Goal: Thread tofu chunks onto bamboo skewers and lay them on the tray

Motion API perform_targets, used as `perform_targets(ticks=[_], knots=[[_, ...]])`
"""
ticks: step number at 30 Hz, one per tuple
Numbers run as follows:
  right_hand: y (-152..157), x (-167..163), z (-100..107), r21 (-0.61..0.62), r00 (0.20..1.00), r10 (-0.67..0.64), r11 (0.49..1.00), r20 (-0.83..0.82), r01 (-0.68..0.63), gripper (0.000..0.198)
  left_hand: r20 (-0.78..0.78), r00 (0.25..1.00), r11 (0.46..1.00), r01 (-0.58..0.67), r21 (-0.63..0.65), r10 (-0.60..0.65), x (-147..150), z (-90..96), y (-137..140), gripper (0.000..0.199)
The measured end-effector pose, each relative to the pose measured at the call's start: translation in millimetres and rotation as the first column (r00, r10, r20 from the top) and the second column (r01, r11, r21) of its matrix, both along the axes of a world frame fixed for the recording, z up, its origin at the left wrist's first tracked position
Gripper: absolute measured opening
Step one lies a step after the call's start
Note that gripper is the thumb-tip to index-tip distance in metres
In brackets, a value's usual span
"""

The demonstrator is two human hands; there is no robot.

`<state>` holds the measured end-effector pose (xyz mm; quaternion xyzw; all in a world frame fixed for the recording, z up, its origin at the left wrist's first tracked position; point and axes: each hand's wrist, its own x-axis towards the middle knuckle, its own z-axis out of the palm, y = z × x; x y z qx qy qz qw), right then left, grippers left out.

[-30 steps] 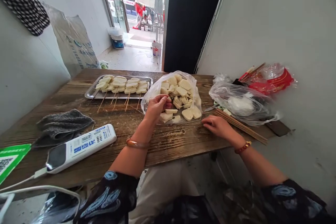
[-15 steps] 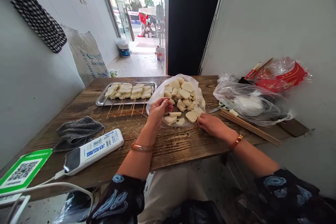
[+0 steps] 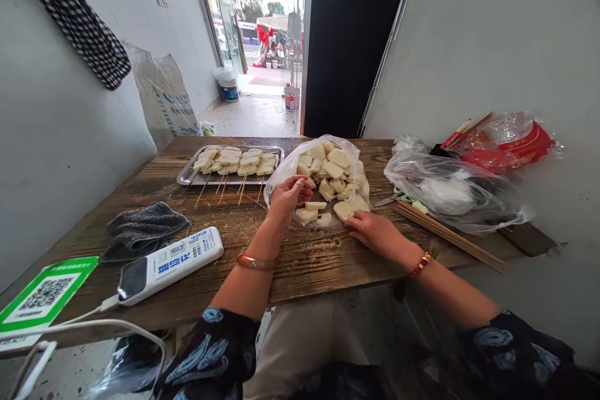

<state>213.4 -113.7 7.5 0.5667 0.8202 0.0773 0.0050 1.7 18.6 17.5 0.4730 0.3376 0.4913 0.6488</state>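
Observation:
A clear plastic bag (image 3: pixel 284 169) lies open on the table, filled with pale slices (image 3: pixel 334 170) of what may be steamed bun or rice cake. My left hand (image 3: pixel 287 199) is at the left of the bag's mouth, thumb and fingers pinched together; what they hold is hard to see. My right hand (image 3: pixel 379 232) has its closed fingers at the lower right edge of a pale round slice (image 3: pixel 344 210) at the bag's front. Left of the bag, a metal tray (image 3: pixel 184 174) bears several skewered slices (image 3: pixel 251 161), their sticks pointing towards me.
A bundle of bamboo skewers (image 3: pixel 450 234) and scissors (image 3: pixel 385 200) lie on the right, beside a crumpled plastic bag (image 3: pixel 450 190) and red packaging (image 3: pixel 529 147). On the left are a grey cloth (image 3: pixel 145 228), a white payment device (image 3: pixel 171 265) with a cable and a QR-code card (image 3: pixel 44 297).
The view has shifted slightly, moving the scene a little to the right. My right hand has slid a little left along the front slice's edge. My left hand keeps its pinch by the bag.

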Motion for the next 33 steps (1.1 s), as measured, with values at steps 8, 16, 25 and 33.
perform_targets(ticks=[8,16,25,33], knots=[[7.9,-21.9,-16.5,0.145,0.986,0.139,0.978,0.096,-0.152,0.02,-0.008,1.0,1.0,0.015,0.004,-0.015,0.6,-0.5,-0.7,0.027],[2.3,-4.1,-22.8,0.31,0.987,0.157,0.937,0.035,-0.16,0.02,-0.001,1.0,1.0,0.013,0.019,-0.013,-0.5,-2.7,-0.6,0.029],[3.3,17.1,24.0,0.549,0.91,0.115,0.825,-0.398,0.136,0.022,-0.465,0.872,0.856,0.119,0.504,0.152,20.6,-17.6,-6.8,0.018],[17.6,-0.8,20.3,0.302,0.52,0.106,0.903,-0.847,0.307,0.029,-0.806,0.439,0.453,0.67,0.588,0.398,38.0,-15.3,-37.0,0.031]])
